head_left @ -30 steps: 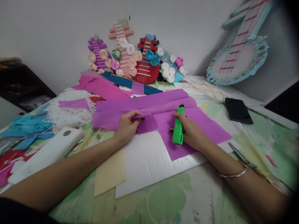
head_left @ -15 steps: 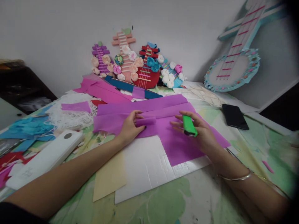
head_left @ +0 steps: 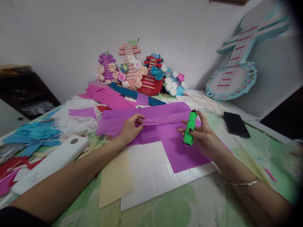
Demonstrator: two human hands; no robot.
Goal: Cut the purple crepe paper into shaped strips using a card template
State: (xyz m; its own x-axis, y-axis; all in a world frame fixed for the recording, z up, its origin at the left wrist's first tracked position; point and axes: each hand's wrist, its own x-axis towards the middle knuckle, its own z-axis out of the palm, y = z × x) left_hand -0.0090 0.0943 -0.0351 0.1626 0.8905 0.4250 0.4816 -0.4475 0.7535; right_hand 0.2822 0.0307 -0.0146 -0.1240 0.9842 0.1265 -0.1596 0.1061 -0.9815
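We find the purple paper (head_left: 187, 154) spread over a white board (head_left: 149, 176) on the worktop (head_left: 170, 208); our right forearm hides part of its right side. Our left hand (head_left: 131, 128) rests at a fold, fingers curled; whether it pinches the sheet, we cannot tell. Our right hand (head_left: 201, 134) grasps a green cutter (head_left: 190, 127) above the paper, thumb against its body. The blade tip is too small to read clearly. Farther right, a black phone (head_left: 236, 125) lies flat; the picture's dark edge cuts off our right elbow.
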